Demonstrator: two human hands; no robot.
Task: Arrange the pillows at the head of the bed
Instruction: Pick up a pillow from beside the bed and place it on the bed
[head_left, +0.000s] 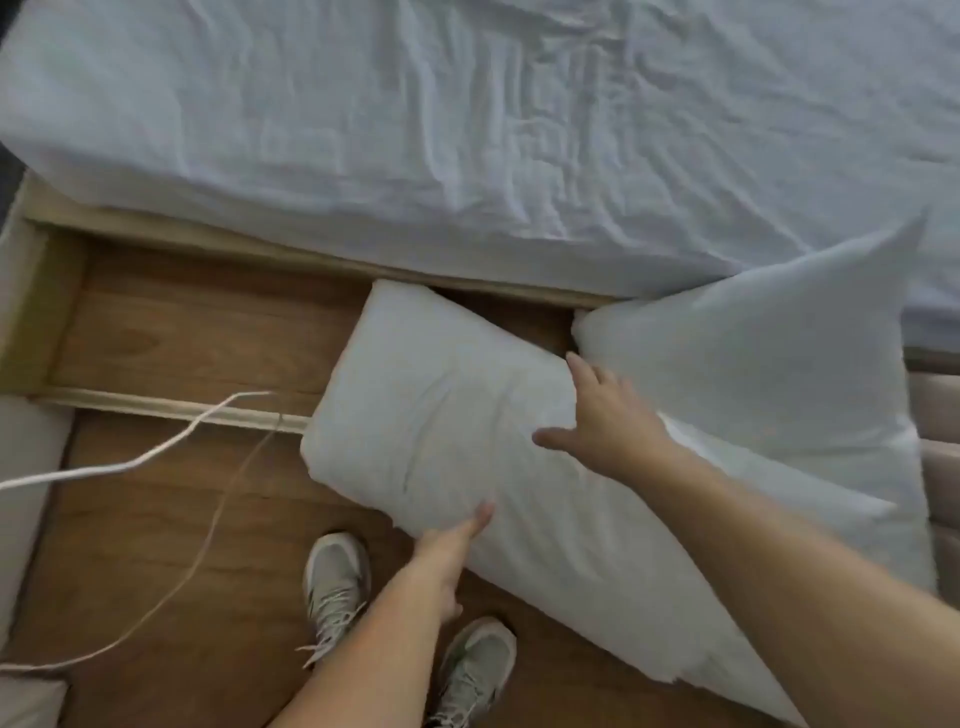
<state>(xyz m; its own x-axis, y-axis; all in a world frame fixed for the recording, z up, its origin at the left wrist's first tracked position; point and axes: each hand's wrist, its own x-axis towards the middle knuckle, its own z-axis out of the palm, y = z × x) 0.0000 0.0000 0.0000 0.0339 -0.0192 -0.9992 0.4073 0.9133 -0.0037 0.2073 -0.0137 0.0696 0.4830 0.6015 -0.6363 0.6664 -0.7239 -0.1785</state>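
Gripped by left hand (451, 551) — pillow (447, 415), right hand (597, 415) flat on top.

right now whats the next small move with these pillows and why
Probably close both hands on the near pillow and lift it toward the bed. The left hand is at its lower edge and the right hand lies spread on top, neither clearly gripping. It sits on the floor beside the bed, as does the second pillow.
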